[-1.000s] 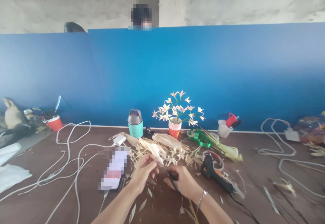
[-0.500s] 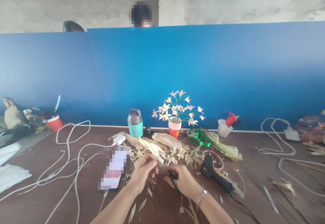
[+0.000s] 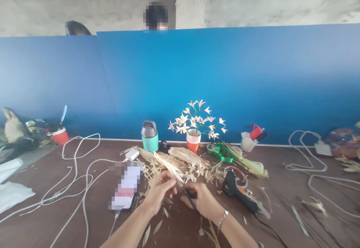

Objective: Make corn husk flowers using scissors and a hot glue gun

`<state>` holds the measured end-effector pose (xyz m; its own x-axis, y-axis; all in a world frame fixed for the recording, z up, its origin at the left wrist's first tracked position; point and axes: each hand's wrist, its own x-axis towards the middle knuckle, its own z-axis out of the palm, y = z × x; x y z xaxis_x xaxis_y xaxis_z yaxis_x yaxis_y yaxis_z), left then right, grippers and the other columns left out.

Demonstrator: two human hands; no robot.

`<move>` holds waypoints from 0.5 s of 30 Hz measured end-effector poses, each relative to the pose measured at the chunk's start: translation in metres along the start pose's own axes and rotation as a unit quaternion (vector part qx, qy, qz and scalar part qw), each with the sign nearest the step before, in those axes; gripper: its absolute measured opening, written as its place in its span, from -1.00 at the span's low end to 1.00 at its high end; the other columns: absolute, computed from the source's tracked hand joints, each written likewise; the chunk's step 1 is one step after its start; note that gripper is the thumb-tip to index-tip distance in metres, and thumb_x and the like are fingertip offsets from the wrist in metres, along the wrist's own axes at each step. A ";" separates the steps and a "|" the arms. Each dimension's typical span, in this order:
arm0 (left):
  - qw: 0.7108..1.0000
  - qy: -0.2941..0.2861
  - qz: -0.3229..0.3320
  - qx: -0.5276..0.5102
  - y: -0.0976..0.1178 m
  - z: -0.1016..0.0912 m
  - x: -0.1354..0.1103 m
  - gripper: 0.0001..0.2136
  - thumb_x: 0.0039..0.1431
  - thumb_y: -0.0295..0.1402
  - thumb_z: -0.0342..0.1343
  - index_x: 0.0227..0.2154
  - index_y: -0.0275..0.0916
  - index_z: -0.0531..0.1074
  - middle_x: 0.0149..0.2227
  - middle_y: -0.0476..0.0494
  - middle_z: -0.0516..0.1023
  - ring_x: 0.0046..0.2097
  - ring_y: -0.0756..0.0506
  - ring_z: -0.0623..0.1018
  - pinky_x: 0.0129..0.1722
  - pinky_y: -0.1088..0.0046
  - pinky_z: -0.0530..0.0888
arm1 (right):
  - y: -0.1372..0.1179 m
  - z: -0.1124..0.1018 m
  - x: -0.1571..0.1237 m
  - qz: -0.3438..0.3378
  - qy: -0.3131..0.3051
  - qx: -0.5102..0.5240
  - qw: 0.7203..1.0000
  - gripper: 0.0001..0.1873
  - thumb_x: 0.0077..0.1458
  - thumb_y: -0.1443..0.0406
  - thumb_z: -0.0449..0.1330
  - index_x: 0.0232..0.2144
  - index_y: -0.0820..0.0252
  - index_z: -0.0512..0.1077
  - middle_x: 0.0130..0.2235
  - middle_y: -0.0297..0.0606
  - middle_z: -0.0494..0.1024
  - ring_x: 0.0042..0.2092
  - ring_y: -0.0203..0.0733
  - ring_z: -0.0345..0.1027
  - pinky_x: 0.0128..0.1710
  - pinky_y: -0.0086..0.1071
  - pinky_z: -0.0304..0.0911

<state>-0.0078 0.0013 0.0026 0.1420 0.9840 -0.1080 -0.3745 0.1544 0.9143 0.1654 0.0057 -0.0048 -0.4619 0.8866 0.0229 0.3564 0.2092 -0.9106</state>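
Observation:
My left hand (image 3: 160, 191) pinches a pale dried corn husk (image 3: 170, 166), which points up and away from me. Beside it, my right hand (image 3: 201, 200) is wrapped round dark-handled scissors (image 3: 191, 200); their tips meet the lower end of the husk between my hands. The fingers partly hide the scissors. Just beyond lie cut husk flowers (image 3: 194, 172) and a larger loose husk (image 3: 188, 155). Behind these stands a stack of paper cups (image 3: 193, 143) holding a spray of husk flowers (image 3: 194, 119) on green stems.
A glue gun (image 3: 239, 193) lies right of my hands, near green ribbon (image 3: 221, 152) and a bundle of stalks (image 3: 250, 163). On the left are a phone (image 3: 126, 186), white cables (image 3: 86, 188) and a teal flask (image 3: 150, 139). A blue partition (image 3: 225, 79) stands behind; two heads show above it.
The scissors' blade, seen apart against the husk earlier, now sits lower at the husk's end. Both hands have barely moved. One head behind the partition has shifted slightly left.

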 end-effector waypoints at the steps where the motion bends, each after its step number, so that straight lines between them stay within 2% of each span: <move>1: 1.000 -0.002 -0.002 0.002 0.000 0.000 0.000 -0.74 -0.15 -0.28 0.31 -0.53 -0.26 0.33 -0.60 0.08 0.40 -0.59 0.09 0.40 -0.64 0.63 0.20 | 0.000 0.000 0.000 -0.002 -0.001 0.002 1.000 -0.84 -0.11 0.30 0.22 -0.40 0.24 0.51 -0.60 -0.43 0.32 -0.55 -0.39 0.01 -0.57 -0.50 -0.04; 15: 1.000 -0.002 0.000 0.003 -0.001 0.000 0.000 -0.74 -0.14 -0.28 0.31 -0.53 -0.26 0.32 -0.58 0.09 0.41 -0.58 0.09 0.41 -0.64 0.63 0.20 | -0.002 0.001 0.000 0.009 0.003 0.012 1.000 -0.87 -0.11 0.32 0.20 -0.45 0.28 0.48 -0.60 -0.41 0.31 -0.55 -0.39 0.02 -0.58 -0.51 -0.04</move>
<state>-0.0074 0.0007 0.0017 0.1451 0.9836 -0.1068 -0.3685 0.1539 0.9168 0.1638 0.0046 -0.0036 -0.4518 0.8921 0.0092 0.3448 0.1841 -0.9204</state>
